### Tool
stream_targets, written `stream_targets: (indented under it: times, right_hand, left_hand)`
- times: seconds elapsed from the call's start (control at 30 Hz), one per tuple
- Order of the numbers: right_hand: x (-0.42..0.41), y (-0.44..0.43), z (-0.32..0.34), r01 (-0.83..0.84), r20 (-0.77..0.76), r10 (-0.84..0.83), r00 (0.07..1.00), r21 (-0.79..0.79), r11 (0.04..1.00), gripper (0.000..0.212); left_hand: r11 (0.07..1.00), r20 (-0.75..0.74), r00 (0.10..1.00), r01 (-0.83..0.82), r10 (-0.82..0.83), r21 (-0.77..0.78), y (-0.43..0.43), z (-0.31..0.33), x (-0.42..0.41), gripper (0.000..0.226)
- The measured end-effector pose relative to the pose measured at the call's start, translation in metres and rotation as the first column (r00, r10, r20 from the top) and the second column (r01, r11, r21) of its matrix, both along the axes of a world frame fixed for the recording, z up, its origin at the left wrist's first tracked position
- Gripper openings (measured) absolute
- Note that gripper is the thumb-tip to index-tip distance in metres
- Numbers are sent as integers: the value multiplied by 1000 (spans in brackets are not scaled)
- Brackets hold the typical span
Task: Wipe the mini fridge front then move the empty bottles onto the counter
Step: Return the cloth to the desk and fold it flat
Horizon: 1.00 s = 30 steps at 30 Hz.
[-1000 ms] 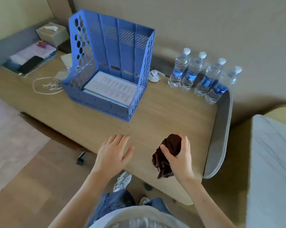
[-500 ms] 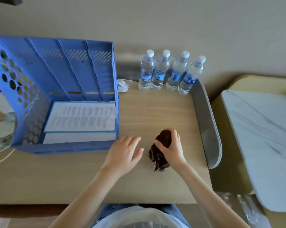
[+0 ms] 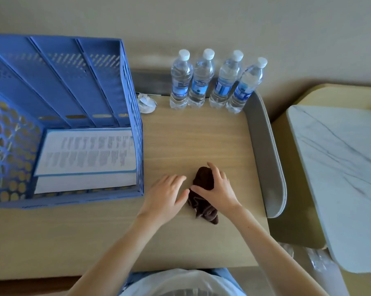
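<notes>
Bottles (image 3: 198,82) upright — right hand (image 3: 218,190) grips cloth (image 3: 203,178), apparently on desk (image 3: 201,135).

I am wearing a pale, whitish top (image 3: 180,282), which is showing as a rounded fold at the bottom edge of the view, and blue denim (image 3: 224,274) is peeking out on either side of it. Both my forearms (image 3: 116,253) are running bare up to my left hand (image 3: 165,195) and right hand (image 3: 217,190), which are going uncovered too.
</notes>
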State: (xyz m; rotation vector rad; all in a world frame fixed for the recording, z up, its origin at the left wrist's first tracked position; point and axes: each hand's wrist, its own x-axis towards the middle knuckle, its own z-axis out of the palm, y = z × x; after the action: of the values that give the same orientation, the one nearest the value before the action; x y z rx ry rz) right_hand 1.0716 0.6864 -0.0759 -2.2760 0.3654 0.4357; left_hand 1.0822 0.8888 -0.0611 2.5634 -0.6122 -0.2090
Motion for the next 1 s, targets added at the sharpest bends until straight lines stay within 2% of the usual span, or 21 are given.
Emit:
stream_targets:
  times: [0.1,0.17,0.23,0.33,0.5,0.6,0.73,0.83,0.93,1.0]
  right_hand:
    - [-12,-27,4,73,90,-81,993,93,993,68]
    - [-16,-40,3,113,143,-127,982,99,989,48]
    - [-17,-47,-2,119,128,-134,983,115,986,41]
    - [-12,-50,-9,118,76,-134,988,188,975,34]
    - [-1,-47,-20,69,8,-73,997,240,968,17]
    - [0,-50,-22,106,10,-113,994,258,960,14]
    - [1,-55,-21,131,6,-138,990,280,951,12]
    - [2,-62,-13,108,-20,-107,994,302,947,14]
    - [7,-73,-3,62,-47,-51,998,288,956,16]
    - [13,-82,2,37,-67,-21,998,245,969,17]
  left_hand:
    - [998,-15,999,-44,43,-40,-15,-2,5,41]
    - [989,-111,989,-105,94,-104,-31,-4,7,40]
    - [976,-220,965,-175,144,-127,-48,-8,7,43]
    - [961,-328,915,-269,233,-70,-71,-14,4,51]
    - [914,-290,872,-406,394,20,-97,-17,1,59]
    - [902,-299,857,-431,419,29,-102,-19,1,51]
    - [892,-296,859,-450,419,-42,-92,-21,4,28]
    - [871,-406,819,-481,405,-103,-79,-21,7,13]
    - [839,-547,752,-522,368,-153,-65,-19,11,20]
    - [854,-603,729,-500,325,-143,-53,-18,17,23]
